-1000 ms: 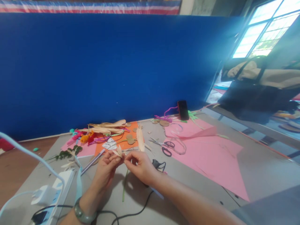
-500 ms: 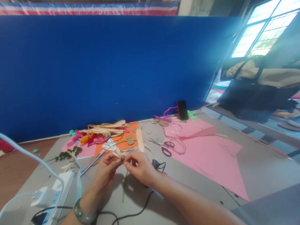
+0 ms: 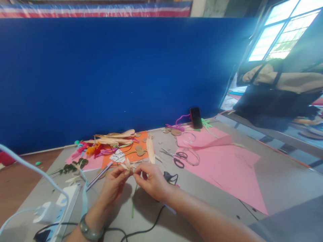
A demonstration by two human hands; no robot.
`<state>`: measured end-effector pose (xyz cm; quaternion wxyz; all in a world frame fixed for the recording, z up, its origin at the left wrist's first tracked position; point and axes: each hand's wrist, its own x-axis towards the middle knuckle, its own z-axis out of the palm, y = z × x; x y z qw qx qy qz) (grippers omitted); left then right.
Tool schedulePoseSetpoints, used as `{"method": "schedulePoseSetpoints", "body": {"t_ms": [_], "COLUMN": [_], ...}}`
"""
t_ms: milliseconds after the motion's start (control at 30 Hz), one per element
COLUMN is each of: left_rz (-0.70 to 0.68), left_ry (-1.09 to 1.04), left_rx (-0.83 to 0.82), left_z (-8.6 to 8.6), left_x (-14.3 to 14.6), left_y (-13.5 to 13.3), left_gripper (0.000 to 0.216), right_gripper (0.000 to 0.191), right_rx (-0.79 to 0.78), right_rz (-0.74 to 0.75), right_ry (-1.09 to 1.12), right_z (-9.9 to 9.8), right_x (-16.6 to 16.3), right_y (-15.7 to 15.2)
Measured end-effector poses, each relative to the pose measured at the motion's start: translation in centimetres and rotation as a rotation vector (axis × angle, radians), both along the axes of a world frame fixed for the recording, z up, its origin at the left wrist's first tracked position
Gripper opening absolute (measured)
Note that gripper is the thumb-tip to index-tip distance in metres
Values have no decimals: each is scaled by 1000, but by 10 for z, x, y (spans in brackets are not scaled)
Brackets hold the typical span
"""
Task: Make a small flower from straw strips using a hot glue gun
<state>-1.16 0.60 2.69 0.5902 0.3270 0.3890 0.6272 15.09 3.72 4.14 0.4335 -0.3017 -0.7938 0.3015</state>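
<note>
My left hand (image 3: 115,184) pinches a small pale flower-like bundle of dry husk-like strips (image 3: 128,164) between thumb and fingertips. Close beside it, my right hand (image 3: 153,180) has thumb and forefinger pressed together at the bundle's right side; what they grip is too small to make out. A thin green strip (image 3: 133,206) shows below the hands on the table. Just beyond them lie an orange sheet (image 3: 131,156) and a longer pale dry strip (image 3: 150,149). Scissors (image 3: 176,156) with dark handles rest right of the hands, blades apart.
Pink paper (image 3: 227,171) covers part of the table's right side. A phone (image 3: 196,117) leans against the blue partition (image 3: 126,74). On the left are a power strip (image 3: 67,201) with cables, a leafy sprig (image 3: 73,166), and colourful yarn-like pieces (image 3: 92,149). A black cable (image 3: 143,232) runs in front.
The pale strips at my left fingertips now stand more upright and fanned out. Both hands stay in nearly the same place.
</note>
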Motion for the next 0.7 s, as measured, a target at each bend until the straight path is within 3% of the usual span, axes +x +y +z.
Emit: {"method": "schedulePoseSetpoints", "body": {"t_ms": [200,700], "left_rz": [25,34], "left_ry": [-4,1], "left_rx": [-20,5], "left_z": [3,-8], "left_x": [2,-1], "left_y": [-1,3], "left_gripper": [22,21], "right_gripper": [14,15], "right_rx": [14,24], "right_rz": [-6,-9], "right_ry": [1,-33], "right_z": [0,2], "right_x": [0,1], "right_y": [0,1]}}
